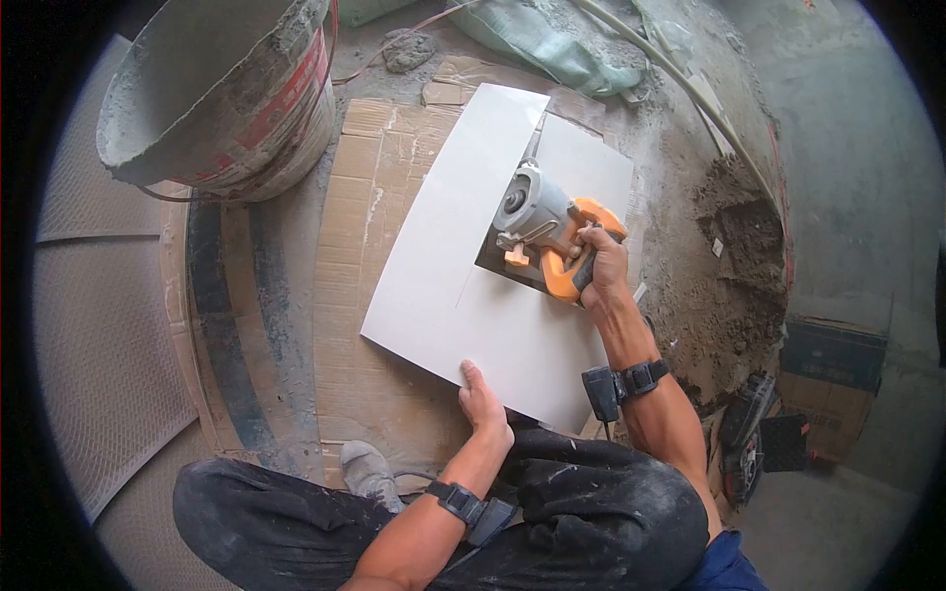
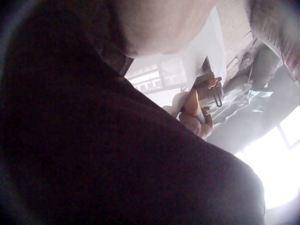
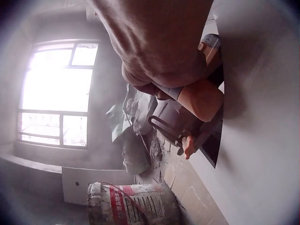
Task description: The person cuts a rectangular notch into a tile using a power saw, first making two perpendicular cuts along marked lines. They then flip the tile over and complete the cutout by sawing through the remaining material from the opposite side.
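My right hand (image 1: 606,266) grips the orange handle of a grey and orange tile cutter (image 1: 537,212). The cutter lies over the white tile (image 1: 424,256), and a dark flat patch shows beneath its body. From the far edge a narrow slit (image 1: 540,123) runs through the tile to the cutter. A thin line marks the surface nearer to me. My left hand (image 1: 483,404) holds the tile's near edge, thumb on top and the other fingers hidden. In the right wrist view, the cutter's orange knob (image 3: 188,146) is close over the tile (image 3: 262,117).
Cardboard (image 1: 345,246) lies under the tile. A mortar-caked bucket (image 1: 232,98) stands at the far left. Green sacks (image 1: 552,49) and a hose (image 1: 680,84) lie beyond, with a heap of wet mortar (image 1: 739,227) at the right. My knees (image 1: 611,502) flank the near side.
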A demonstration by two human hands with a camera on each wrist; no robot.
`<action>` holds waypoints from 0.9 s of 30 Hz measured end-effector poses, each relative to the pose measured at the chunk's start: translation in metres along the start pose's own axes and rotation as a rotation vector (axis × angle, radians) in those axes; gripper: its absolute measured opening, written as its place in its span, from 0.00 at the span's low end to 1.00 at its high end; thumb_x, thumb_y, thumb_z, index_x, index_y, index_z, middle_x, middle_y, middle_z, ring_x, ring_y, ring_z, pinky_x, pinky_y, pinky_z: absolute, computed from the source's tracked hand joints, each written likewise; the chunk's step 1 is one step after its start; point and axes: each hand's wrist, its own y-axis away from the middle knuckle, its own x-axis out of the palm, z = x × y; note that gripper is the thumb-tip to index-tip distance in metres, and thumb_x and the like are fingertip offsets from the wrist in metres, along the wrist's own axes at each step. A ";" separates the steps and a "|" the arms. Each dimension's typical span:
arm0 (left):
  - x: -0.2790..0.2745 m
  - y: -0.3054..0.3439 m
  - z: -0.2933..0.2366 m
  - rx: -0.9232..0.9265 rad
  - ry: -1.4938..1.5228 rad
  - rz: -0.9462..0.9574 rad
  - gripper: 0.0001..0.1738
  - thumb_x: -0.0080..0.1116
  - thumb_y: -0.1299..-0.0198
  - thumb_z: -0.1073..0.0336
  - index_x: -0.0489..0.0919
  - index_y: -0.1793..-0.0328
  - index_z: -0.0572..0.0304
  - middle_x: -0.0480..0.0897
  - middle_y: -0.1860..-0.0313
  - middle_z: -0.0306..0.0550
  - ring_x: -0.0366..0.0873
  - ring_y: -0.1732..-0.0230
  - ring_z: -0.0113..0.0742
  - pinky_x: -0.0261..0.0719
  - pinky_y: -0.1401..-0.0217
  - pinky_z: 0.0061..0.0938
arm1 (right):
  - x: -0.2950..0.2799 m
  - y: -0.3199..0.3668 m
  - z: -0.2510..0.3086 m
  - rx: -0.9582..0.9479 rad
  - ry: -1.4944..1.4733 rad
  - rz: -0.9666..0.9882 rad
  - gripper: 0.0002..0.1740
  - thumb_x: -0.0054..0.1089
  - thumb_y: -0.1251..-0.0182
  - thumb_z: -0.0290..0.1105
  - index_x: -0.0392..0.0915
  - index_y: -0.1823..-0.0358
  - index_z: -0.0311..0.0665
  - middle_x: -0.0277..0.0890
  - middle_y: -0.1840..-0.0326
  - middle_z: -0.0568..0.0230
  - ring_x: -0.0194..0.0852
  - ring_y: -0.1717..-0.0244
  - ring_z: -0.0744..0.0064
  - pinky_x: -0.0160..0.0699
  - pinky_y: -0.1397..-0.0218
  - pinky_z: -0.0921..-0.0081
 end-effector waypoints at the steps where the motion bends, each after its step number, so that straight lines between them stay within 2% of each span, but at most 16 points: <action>1: 0.000 0.000 0.000 -0.009 -0.011 -0.013 0.47 0.46 0.27 0.32 0.63 0.27 0.75 0.73 0.29 0.58 0.73 0.31 0.46 0.70 0.27 0.40 | -0.001 0.000 0.000 -0.004 0.006 0.005 0.01 0.59 0.39 0.25 0.76 0.68 0.38 0.74 0.77 0.66 0.72 0.80 0.75 0.75 0.74 0.76; 11: -0.001 -0.003 0.004 -0.005 -0.027 -0.018 0.46 0.47 0.27 0.33 0.65 0.28 0.75 0.74 0.30 0.57 0.73 0.32 0.45 0.71 0.28 0.40 | -0.005 -0.004 -0.001 -0.003 0.022 0.015 0.02 0.61 0.40 0.25 0.76 0.68 0.38 0.75 0.77 0.66 0.72 0.80 0.74 0.75 0.74 0.76; 14: 0.002 0.001 0.002 0.015 0.055 0.049 0.45 0.47 0.27 0.33 0.67 0.29 0.74 0.74 0.31 0.56 0.73 0.32 0.44 0.70 0.28 0.39 | -0.005 -0.004 0.003 0.015 0.010 0.021 0.02 0.61 0.40 0.24 0.77 0.68 0.38 0.74 0.77 0.66 0.72 0.80 0.74 0.75 0.74 0.75; 18: 0.001 -0.005 0.007 0.005 0.007 -0.013 0.45 0.47 0.26 0.33 0.67 0.29 0.75 0.76 0.32 0.56 0.74 0.34 0.44 0.71 0.29 0.38 | -0.005 -0.002 0.004 0.018 0.018 0.019 0.01 0.60 0.40 0.24 0.77 0.69 0.37 0.74 0.78 0.66 0.72 0.80 0.74 0.75 0.74 0.75; 24: 0.001 -0.003 0.007 0.038 0.017 0.009 0.45 0.46 0.26 0.33 0.68 0.30 0.76 0.77 0.33 0.55 0.75 0.36 0.44 0.72 0.31 0.37 | 0.000 0.006 0.012 0.053 0.026 0.018 0.01 0.59 0.38 0.25 0.76 0.67 0.36 0.73 0.76 0.65 0.71 0.79 0.74 0.77 0.72 0.73; 27: 0.001 -0.001 0.006 0.056 0.031 0.036 0.44 0.46 0.26 0.34 0.68 0.30 0.76 0.77 0.33 0.55 0.76 0.36 0.43 0.73 0.31 0.37 | 0.001 0.008 0.013 0.075 0.054 0.043 0.03 0.55 0.35 0.25 0.74 0.61 0.40 0.73 0.73 0.68 0.71 0.77 0.77 0.77 0.72 0.76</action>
